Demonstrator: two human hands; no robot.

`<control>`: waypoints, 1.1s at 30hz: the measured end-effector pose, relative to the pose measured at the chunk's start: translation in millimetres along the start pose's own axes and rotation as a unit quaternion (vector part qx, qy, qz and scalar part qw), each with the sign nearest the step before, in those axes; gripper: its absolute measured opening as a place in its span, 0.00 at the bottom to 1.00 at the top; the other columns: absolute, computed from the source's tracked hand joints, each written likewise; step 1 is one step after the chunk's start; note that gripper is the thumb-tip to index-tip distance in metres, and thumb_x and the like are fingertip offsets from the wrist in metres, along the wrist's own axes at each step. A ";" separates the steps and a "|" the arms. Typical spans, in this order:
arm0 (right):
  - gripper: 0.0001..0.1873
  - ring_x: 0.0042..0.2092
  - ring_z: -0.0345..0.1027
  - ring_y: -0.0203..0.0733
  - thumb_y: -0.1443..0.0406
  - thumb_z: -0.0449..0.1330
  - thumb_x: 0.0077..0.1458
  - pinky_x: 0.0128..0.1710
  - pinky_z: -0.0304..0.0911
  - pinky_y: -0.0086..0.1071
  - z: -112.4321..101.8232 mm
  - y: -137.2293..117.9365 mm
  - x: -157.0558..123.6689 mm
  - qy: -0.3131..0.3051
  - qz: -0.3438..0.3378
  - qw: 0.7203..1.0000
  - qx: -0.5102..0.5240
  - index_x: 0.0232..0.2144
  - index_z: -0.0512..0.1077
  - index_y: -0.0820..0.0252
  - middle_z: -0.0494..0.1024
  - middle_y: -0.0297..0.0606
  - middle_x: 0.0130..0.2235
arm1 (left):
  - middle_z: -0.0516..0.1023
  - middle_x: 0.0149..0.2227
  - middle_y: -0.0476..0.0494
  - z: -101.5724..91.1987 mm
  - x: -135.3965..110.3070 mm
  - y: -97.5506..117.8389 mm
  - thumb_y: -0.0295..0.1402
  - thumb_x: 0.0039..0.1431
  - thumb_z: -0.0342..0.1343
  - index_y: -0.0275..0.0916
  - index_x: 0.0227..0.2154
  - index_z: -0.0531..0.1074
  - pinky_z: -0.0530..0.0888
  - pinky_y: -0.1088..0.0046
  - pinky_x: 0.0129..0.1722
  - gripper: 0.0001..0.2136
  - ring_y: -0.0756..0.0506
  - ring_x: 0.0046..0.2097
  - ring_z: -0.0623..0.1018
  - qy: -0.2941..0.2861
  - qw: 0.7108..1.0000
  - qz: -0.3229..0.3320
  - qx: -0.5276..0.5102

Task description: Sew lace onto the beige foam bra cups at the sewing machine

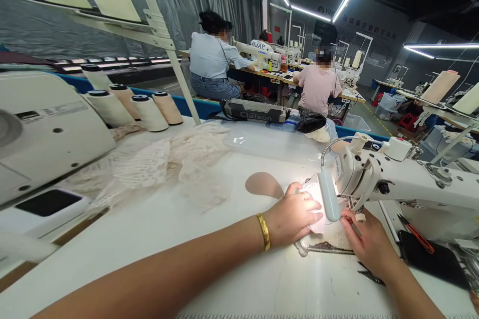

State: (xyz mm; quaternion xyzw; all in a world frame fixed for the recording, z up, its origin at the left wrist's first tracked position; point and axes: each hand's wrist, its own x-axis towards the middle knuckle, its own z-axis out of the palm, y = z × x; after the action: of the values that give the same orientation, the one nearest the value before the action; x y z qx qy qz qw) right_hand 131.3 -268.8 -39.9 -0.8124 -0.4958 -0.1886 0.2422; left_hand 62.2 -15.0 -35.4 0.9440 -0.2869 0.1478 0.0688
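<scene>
My left hand [301, 213], with a gold bracelet at the wrist, has its fingers curled on a pale pinkish-white fabric piece [317, 225] left of the needle area. My right hand [368, 237] is beside the presser foot of a white sewing machine [411, 177]. Its thumb and forefinger are pressed together; what lies between them is too small to make out. A grey gooseneck lamp [328, 197] lights the spot and partly hides the fabric. Left of my hand lies a beige rounded piece [262, 184].
Cream lace [179, 164] is heaped on the white table. Thread cones [149, 112] stand behind, at left. Scissors with orange handles [417, 234] lie on a black tray [430, 259]; dark snips [370, 274] lie near my right wrist. People sit at other machines beyond.
</scene>
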 end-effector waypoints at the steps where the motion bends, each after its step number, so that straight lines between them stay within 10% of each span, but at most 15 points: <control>1: 0.09 0.38 0.74 0.47 0.67 0.50 0.70 0.37 0.71 0.37 -1.2 -1.6 0.3 -0.018 0.001 1.000 0.000 0.43 0.70 0.54 0.79 0.39 0.37 | 0.82 0.39 0.47 -0.6 -0.8 1.8 0.28 0.56 0.62 0.41 0.34 0.73 0.58 0.51 0.54 0.04 0.39 0.43 0.76 0.003 1.000 0.003 0.005; 10: 0.12 0.38 0.68 0.45 0.69 0.49 0.69 0.34 0.60 0.35 0.6 -10.9 -1.3 -0.178 -0.030 0.983 0.033 0.41 0.73 0.53 0.73 0.36 0.35 | 0.77 0.31 0.50 0.8 -9.5 21.2 0.32 0.64 0.56 0.40 0.29 0.70 0.63 0.53 0.49 0.07 0.45 0.34 0.74 0.025 0.998 0.049 0.032; 33: 0.16 0.40 0.76 0.48 0.66 0.50 0.70 0.39 0.72 0.39 -0.3 -1.6 -21.6 -0.099 -0.033 0.994 -0.036 0.54 0.72 0.52 0.80 0.41 0.42 | 0.81 0.43 0.42 13.4 -2.0 16.5 0.34 0.65 0.61 0.38 0.38 0.75 0.63 0.51 0.53 0.05 0.41 0.42 0.77 0.010 0.996 -0.051 0.075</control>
State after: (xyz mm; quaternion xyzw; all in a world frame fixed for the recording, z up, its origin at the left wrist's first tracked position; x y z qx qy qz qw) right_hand 120.4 -283.8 -51.2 -0.8182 -0.5371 -0.1331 0.1561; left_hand 54.6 -30.5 -48.0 0.9584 -0.2258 0.1744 0.0079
